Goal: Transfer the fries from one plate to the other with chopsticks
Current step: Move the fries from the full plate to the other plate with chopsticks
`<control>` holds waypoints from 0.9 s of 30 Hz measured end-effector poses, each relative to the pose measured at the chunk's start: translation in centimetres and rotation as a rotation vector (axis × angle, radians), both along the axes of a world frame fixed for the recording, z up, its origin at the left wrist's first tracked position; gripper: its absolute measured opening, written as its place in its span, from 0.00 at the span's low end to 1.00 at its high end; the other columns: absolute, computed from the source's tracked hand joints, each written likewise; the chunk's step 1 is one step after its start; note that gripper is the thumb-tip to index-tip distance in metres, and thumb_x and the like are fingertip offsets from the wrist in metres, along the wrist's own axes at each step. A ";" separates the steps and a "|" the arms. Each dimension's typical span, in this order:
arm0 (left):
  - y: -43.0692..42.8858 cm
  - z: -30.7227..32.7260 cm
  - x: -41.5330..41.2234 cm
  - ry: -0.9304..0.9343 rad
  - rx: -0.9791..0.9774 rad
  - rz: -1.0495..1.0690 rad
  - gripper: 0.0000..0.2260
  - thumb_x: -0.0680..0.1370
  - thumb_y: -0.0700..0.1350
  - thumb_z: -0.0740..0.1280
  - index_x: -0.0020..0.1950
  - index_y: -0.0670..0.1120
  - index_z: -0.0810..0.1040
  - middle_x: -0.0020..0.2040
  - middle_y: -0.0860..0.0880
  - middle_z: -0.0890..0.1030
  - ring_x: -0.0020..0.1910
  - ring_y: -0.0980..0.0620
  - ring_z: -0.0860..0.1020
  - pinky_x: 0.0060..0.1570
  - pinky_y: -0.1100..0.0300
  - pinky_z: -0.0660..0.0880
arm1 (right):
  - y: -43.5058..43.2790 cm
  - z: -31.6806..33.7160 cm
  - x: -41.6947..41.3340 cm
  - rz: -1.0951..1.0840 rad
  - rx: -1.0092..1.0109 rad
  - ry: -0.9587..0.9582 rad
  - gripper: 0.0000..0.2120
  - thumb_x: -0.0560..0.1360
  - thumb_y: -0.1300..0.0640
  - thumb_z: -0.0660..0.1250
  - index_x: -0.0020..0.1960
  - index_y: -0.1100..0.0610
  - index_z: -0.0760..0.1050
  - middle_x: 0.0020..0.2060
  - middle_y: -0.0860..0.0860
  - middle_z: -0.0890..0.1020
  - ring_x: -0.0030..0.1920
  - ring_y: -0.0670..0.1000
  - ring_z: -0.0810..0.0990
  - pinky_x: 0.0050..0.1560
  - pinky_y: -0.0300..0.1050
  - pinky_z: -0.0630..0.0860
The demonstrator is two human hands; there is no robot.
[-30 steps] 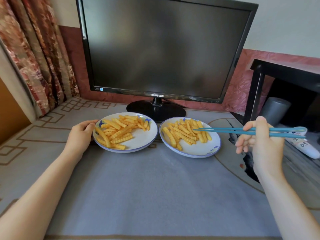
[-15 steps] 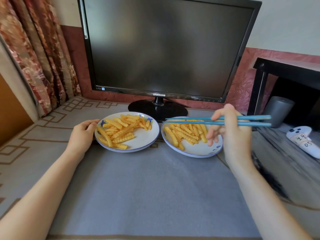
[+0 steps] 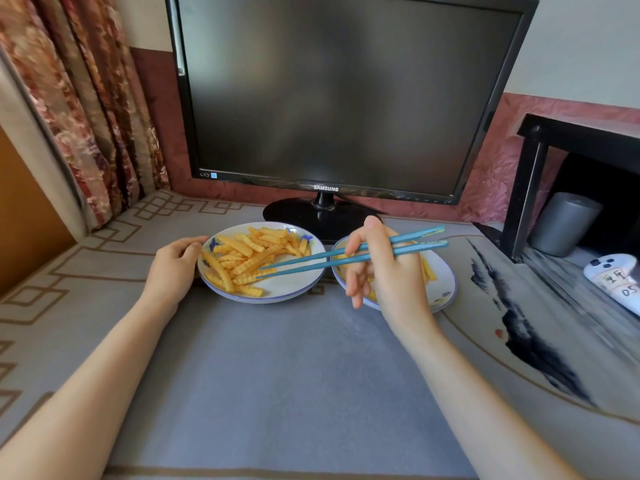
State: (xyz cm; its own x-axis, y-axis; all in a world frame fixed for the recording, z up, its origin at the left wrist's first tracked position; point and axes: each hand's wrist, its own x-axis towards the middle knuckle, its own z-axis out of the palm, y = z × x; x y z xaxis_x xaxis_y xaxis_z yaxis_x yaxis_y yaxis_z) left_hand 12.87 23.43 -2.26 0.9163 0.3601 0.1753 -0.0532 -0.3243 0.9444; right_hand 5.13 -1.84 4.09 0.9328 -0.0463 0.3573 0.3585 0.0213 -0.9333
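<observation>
Two white plates with blue rims stand side by side in front of a monitor. The left plate carries a pile of crinkle-cut fries. My left hand grips that plate's left rim. My right hand holds a pair of blue chopsticks, hovering over the right plate and hiding most of its fries. The chopstick tips reach left over the left plate and lie at the fries near its middle, slightly apart, with nothing visibly pinched between them.
A black monitor on its stand rises right behind the plates. A black side table with a grey cylinder beneath it stands at the right, and a white controller lies nearby. Curtains hang at the left.
My right hand has carried the chopsticks leftward from beside the right plate, so their tips now reach the fries on the left plate. My left hand has stayed on the left rim.
</observation>
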 end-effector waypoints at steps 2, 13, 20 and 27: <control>0.0 0.0 0.1 0.003 0.006 0.009 0.14 0.80 0.39 0.57 0.58 0.44 0.80 0.50 0.46 0.80 0.51 0.49 0.77 0.52 0.58 0.71 | -0.2 0.1 -0.2 0.021 -0.014 0.007 0.20 0.82 0.56 0.53 0.33 0.59 0.71 0.19 0.57 0.72 0.16 0.52 0.69 0.20 0.37 0.61; 0.3 -0.3 0.3 0.005 -0.013 -0.001 0.14 0.80 0.39 0.57 0.58 0.44 0.80 0.50 0.45 0.81 0.50 0.48 0.78 0.53 0.56 0.73 | 0.3 -0.2 0.1 0.089 -0.079 0.027 0.20 0.83 0.55 0.53 0.35 0.60 0.71 0.20 0.59 0.74 0.17 0.52 0.71 0.18 0.36 0.62; 0.3 -0.2 0.2 0.012 -0.027 -0.012 0.13 0.80 0.40 0.57 0.57 0.44 0.80 0.50 0.44 0.81 0.50 0.47 0.79 0.54 0.55 0.74 | 0.0 -0.1 0.1 0.010 -0.059 0.059 0.22 0.83 0.53 0.54 0.32 0.59 0.70 0.19 0.58 0.73 0.16 0.52 0.70 0.20 0.38 0.62; 0.2 -0.2 0.2 0.010 -0.039 -0.013 0.13 0.80 0.39 0.57 0.58 0.43 0.80 0.51 0.44 0.81 0.49 0.48 0.78 0.52 0.56 0.73 | -3.0 0.7 0.1 -0.113 -0.089 0.065 0.20 0.82 0.54 0.55 0.33 0.60 0.70 0.18 0.58 0.73 0.16 0.54 0.69 0.21 0.39 0.62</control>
State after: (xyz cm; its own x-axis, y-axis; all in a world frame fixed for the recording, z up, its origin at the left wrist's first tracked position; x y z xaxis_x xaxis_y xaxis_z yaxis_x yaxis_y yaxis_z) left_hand 13.04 23.67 -2.49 0.9225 0.3546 0.1525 -0.0481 -0.2863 0.9569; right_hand 5.23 -4.84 4.80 0.9449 -0.1228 0.3034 0.2925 -0.0991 -0.9511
